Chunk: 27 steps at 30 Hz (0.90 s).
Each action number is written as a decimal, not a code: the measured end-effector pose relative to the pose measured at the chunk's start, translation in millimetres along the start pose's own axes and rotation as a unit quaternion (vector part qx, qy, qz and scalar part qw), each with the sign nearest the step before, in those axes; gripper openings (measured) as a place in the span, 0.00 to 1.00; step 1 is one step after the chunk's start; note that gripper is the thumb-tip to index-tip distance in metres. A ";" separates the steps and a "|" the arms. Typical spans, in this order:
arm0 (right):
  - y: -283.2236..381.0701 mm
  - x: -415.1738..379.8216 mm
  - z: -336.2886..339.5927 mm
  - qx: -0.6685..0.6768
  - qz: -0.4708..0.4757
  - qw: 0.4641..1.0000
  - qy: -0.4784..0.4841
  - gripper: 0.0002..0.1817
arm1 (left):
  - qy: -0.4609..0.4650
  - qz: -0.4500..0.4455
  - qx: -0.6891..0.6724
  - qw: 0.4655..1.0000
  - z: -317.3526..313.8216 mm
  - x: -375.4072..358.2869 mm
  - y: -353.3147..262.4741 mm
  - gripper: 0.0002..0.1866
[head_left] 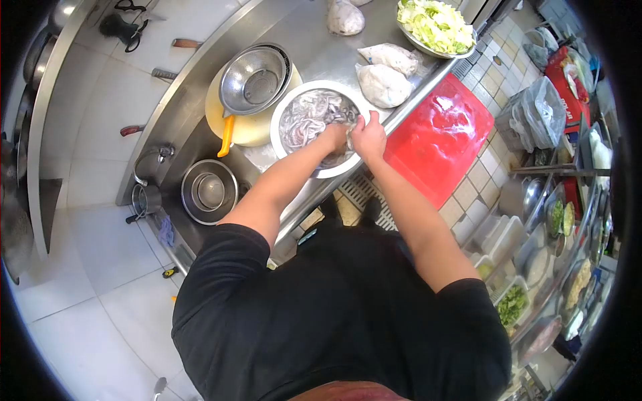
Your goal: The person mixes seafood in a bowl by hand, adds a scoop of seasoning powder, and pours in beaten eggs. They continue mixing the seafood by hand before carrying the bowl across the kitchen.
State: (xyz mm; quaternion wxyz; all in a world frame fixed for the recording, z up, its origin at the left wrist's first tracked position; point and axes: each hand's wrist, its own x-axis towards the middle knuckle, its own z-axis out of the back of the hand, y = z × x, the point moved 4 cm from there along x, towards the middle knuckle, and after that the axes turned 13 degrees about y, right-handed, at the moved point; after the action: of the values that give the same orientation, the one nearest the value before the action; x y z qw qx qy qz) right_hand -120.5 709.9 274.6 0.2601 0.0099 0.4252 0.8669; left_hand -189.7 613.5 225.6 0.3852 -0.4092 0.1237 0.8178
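A white-rimmed bowl [279,115] stands near the front edge of the steel counter. Inside it lie wet, pale grey-purple strips [311,123] resembling cut squid, in cloudy liquid. My left hand [338,136] reaches down among the strips, its fingers hidden. My right hand [369,138] is closed at the bowl's right rim, fingers curled over the edge. Behind the bowl's left side, a perforated steel colander [244,77] with an orange handle [227,136] beneath it rests on a round, pale yellow board [214,107].
Filled plastic bags [384,85] lie right of the bowl, and a bowl of chopped greens [438,27] stands beyond. A red board or lid [441,137] sits beyond the counter edge. Nested steel bowls [208,190] rest in the sink at left. Shelves with food containers [501,237] line the right.
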 end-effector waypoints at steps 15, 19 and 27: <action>1.7 -2.6 4.9 0.009 -0.013 1.000 0.019 0.25 | -0.235 -0.058 -0.164 0.956 144.3 -192.3 60.2 0.10; 2.5 -1.6 4.0 0.010 -0.013 1.000 0.021 0.25 | -0.272 -0.034 -0.198 0.941 148.0 -216.5 60.2 0.15; 0.9 -1.1 3.2 0.011 -0.019 0.999 0.025 0.24 | -0.265 0.205 -0.260 0.906 -16.6 -78.8 70.9 0.61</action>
State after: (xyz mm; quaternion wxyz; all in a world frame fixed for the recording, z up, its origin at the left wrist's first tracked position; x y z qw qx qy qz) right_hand -119.2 711.3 277.5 0.2654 -0.0169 0.4416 0.8569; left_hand -202.9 515.6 267.4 0.1081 -0.2286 -0.1186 0.9602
